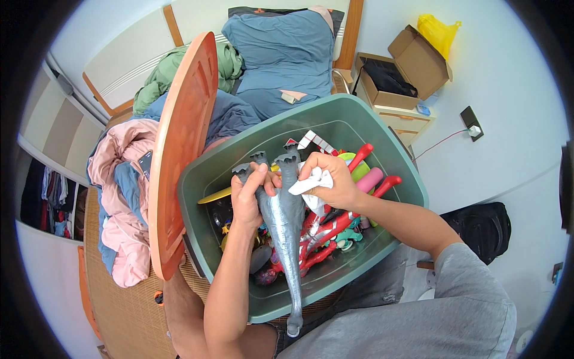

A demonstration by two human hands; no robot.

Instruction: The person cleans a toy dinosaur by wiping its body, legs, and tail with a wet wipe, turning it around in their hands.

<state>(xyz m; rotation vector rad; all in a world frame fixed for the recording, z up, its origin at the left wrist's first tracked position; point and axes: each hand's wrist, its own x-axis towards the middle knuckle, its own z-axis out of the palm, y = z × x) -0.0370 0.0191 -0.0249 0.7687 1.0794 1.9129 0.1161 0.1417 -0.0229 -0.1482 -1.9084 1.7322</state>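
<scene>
A grey toy animal [283,218] with a long shiny tapering end and several clawed feet is held belly-up over a green bin [308,312]. My left hand [246,197] is wrapped round one of its legs, at its left side. In my right hand [335,182] a crumpled white cloth [314,181] is pinched against another leg. Below the grey toy, inside the bin, lie red toy figures [344,224] and smaller coloured toys.
An orange lid [179,161] stands upright along the bin's left side. Behind are a bed with a blue pillow [284,54], pink bedding [128,197] and an open cardboard box [388,96]. A black bag [487,230] rests at the right.
</scene>
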